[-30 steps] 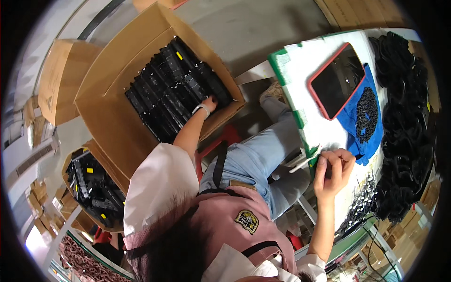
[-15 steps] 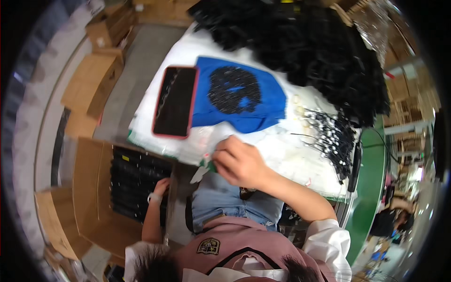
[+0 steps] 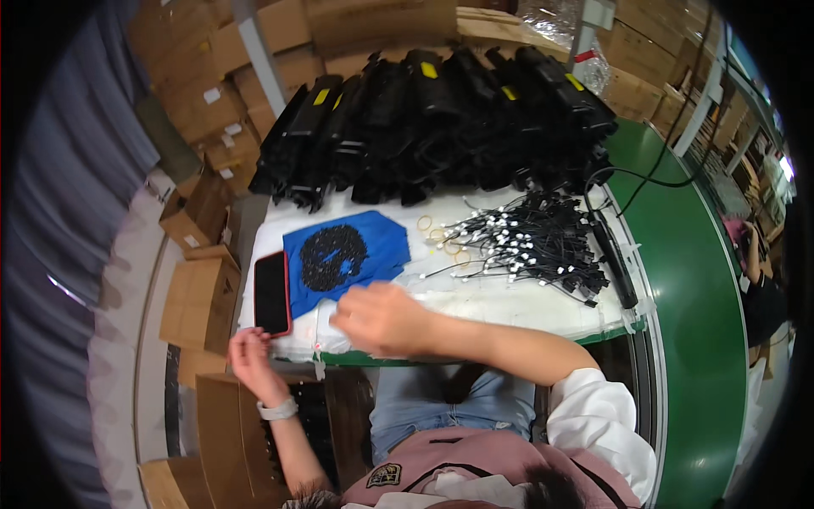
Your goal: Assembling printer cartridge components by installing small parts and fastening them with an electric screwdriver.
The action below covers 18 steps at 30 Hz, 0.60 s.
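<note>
My right hand (image 3: 383, 319) is over the front of the white-covered table, just below a blue cloth (image 3: 381, 242). Its fingers are curled together and slightly blurred; whatever they may hold is hidden. Near the lower corner of a red-cased phone (image 3: 272, 293), my left hand (image 3: 253, 363) is raised with loosely bent fingers apart, and nothing shows in it. On the cloth lies a round pile of small black pieces (image 3: 332, 256). Right of the cloth, several thin rubber bands (image 3: 425, 223) lie beside a heap of black cables with white connectors (image 3: 530, 246).
Long black parts (image 3: 424, 119), some with yellow labels, are stacked across the table's back. A black pen-shaped tool (image 3: 615, 259) with a cord lies at the right, beside a green surface (image 3: 699, 339). An open carton (image 3: 229, 433) stands at the lower left.
My left hand has risen out of the carton to the table's front left corner. My right hand stays over the front edge, now more curled. The view has tilted up, showing more of the back.
</note>
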Motion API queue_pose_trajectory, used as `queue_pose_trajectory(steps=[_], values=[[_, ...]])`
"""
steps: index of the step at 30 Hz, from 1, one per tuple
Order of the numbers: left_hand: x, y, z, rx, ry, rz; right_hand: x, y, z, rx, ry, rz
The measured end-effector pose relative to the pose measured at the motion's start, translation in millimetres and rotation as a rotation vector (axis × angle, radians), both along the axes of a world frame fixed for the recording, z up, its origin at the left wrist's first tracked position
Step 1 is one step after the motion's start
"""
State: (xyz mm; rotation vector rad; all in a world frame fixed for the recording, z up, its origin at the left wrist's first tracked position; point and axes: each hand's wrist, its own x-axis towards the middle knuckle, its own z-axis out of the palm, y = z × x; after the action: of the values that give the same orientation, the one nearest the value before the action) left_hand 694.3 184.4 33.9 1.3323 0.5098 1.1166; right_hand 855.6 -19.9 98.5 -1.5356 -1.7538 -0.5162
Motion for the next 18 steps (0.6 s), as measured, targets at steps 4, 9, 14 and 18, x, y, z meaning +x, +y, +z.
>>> queue_pose_trajectory(steps=[4, 9, 14, 18], values=[[52, -70, 7, 0.367, 0.119, -0.087, 84, -40, 80, 0.352, -0.229, -0.52], [92, -124, 21, 0.712, 0.164, -0.243, 197, -89, 132, 0.254, -0.05, -1.189], [84, -119, 14, 0.686, 0.181, -0.245, 219, -65, 147, -0.387, -0.087, -1.475], [85, -110, 5, 0.488, 0.164, -0.286, 227, -48, 166, -0.664, 0.011, -1.496]])
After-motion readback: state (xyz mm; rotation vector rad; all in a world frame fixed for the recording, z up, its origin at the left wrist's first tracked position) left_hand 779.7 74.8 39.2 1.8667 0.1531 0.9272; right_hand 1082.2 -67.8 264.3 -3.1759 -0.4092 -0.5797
